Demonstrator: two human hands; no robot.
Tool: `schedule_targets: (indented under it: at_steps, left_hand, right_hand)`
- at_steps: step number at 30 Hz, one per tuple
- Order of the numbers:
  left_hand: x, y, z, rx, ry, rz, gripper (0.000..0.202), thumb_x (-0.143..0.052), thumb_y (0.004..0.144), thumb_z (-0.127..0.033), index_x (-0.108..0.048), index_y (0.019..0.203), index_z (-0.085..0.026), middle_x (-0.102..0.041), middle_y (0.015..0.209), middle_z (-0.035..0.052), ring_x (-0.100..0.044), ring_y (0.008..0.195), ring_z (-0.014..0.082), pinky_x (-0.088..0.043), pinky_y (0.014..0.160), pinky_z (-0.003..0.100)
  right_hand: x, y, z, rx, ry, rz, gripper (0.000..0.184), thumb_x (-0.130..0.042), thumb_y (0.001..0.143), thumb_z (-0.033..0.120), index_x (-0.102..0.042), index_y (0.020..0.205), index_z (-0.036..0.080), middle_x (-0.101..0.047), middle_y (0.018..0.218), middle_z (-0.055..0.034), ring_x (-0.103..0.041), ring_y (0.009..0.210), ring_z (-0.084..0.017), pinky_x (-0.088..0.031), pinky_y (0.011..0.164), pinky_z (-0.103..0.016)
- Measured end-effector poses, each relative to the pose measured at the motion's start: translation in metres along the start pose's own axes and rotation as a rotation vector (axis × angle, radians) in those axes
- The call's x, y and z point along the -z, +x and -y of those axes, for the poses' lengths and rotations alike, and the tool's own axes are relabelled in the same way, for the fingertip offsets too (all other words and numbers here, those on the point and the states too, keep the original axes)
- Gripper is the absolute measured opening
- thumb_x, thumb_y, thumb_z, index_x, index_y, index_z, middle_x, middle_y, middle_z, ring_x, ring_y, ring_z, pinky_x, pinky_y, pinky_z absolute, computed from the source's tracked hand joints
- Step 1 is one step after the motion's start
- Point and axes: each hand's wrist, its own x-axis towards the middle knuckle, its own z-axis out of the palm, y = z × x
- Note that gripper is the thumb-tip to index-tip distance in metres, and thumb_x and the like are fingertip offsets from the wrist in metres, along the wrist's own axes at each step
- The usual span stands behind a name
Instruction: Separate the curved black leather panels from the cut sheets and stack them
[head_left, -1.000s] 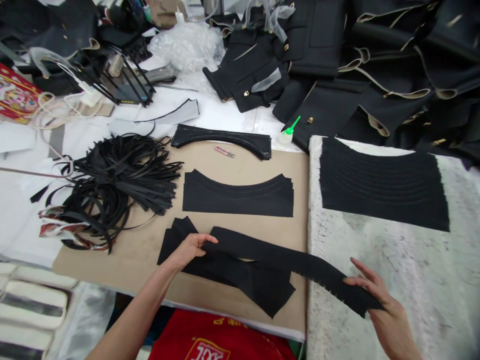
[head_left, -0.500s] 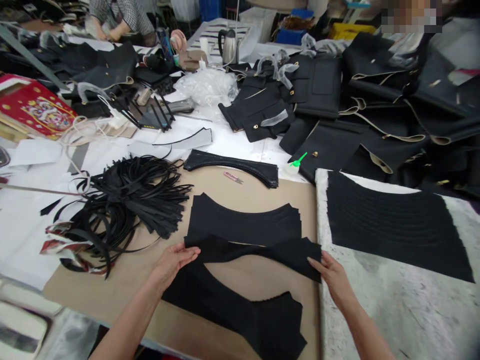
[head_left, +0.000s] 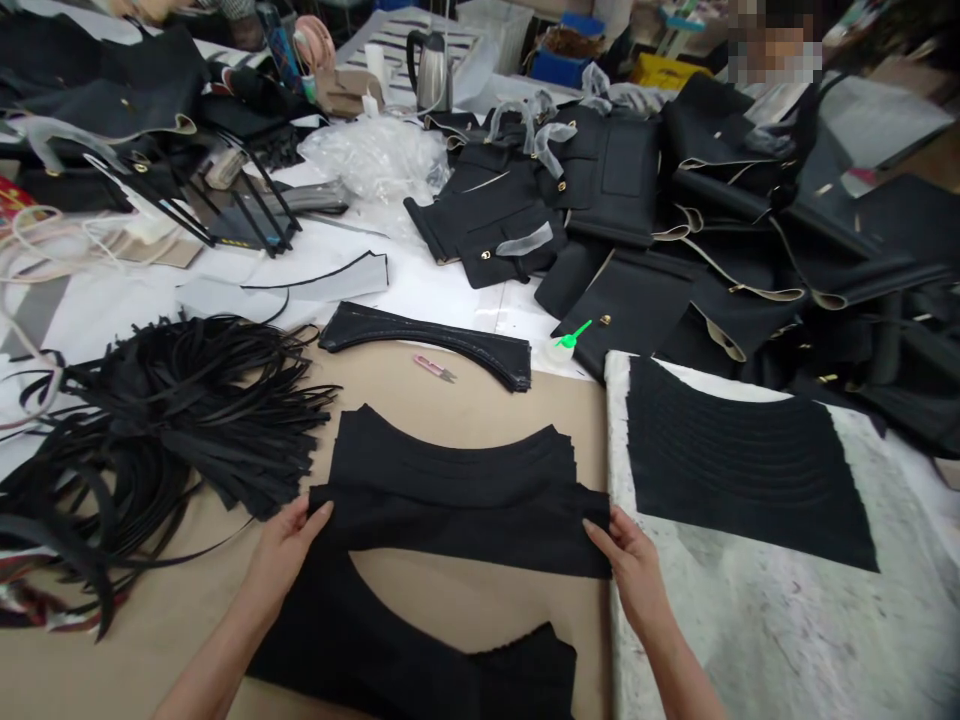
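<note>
Between both hands a black fabric piece (head_left: 465, 535) is stretched out flat. My left hand (head_left: 289, 545) pinches its left end, thumb on top. At the opposite end my right hand (head_left: 626, 555) grips the corner in the same way. Just behind it lies a stack of black curved pieces (head_left: 450, 455), partly covered by the held piece. Nearer to me another pile of black curved pieces (head_left: 405, 640) rests on the brown board (head_left: 577, 420). Beyond these sit a bundle of narrow curved black strips (head_left: 427, 340) and pink thread snips (head_left: 433, 368).
Tangled black straps (head_left: 225, 430) lie left. On the right, overlapping black panels (head_left: 750, 470) rest on a pale stained board (head_left: 765, 630). Behind are black bag parts (head_left: 630, 180), a small pot with a green stick (head_left: 564, 345), a router (head_left: 251, 225) and a kettle (head_left: 431, 75). Another person stands at the back right.
The held piece has gone from a bunched, twisted shape to spread flat, its middle now lower. The camera view has shifted, so most things appear further left.
</note>
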Motion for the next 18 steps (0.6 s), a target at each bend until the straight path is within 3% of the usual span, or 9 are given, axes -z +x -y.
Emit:
schedule_targets:
  at_steps: [3, 7, 13, 18]
  left_hand:
    - [-0.008, 0.018, -0.001, 0.009, -0.101, 0.094, 0.057, -0.073, 0.062, -0.061, -0.065, 0.095, -0.016, -0.071, 0.084, 0.0031, -0.066, 0.081, 0.0226, -0.055, 0.080, 0.035]
    - [-0.015, 0.045, 0.016, -0.070, 0.084, -0.001, 0.055, -0.074, 0.058, -0.062, -0.064, 0.087, -0.017, -0.069, 0.086, 0.0044, -0.065, 0.086, 0.0233, -0.053, 0.085, 0.035]
    - [-0.019, 0.051, 0.025, -0.060, 0.117, 0.014, 0.052, -0.079, 0.051, -0.053, -0.062, 0.085, -0.019, -0.070, 0.090, 0.0061, -0.066, 0.088, 0.0267, -0.053, 0.087, 0.039]
    - [-0.017, 0.052, 0.030, -0.075, 0.169, 0.027, 0.049, -0.076, 0.055, -0.051, -0.061, 0.089, -0.019, -0.070, 0.093, 0.0065, -0.065, 0.091, 0.0276, -0.052, 0.088, 0.039]
  right_hand:
    - [-0.007, 0.023, -0.006, 0.058, -0.150, -0.049, 0.043, -0.066, 0.076, 0.055, -0.063, 0.102, 0.021, -0.069, 0.091, -0.0054, -0.064, 0.084, -0.026, -0.053, 0.076, -0.037]
    - [-0.013, 0.044, -0.022, 0.089, -0.275, -0.102, 0.040, -0.065, 0.075, 0.056, -0.061, 0.093, 0.020, -0.066, 0.087, -0.0053, -0.062, 0.086, -0.026, -0.051, 0.082, -0.039]
    - [-0.013, 0.042, -0.038, 0.084, -0.371, -0.190, 0.051, -0.062, 0.078, 0.052, -0.051, 0.117, 0.020, -0.064, 0.091, -0.0059, -0.061, 0.083, -0.025, -0.049, 0.079, -0.040]
    - [-0.017, 0.037, -0.037, 0.081, -0.394, -0.194, 0.060, -0.058, 0.081, 0.047, -0.040, 0.131, 0.020, -0.063, 0.085, -0.0039, -0.061, 0.076, -0.023, -0.050, 0.073, -0.038]
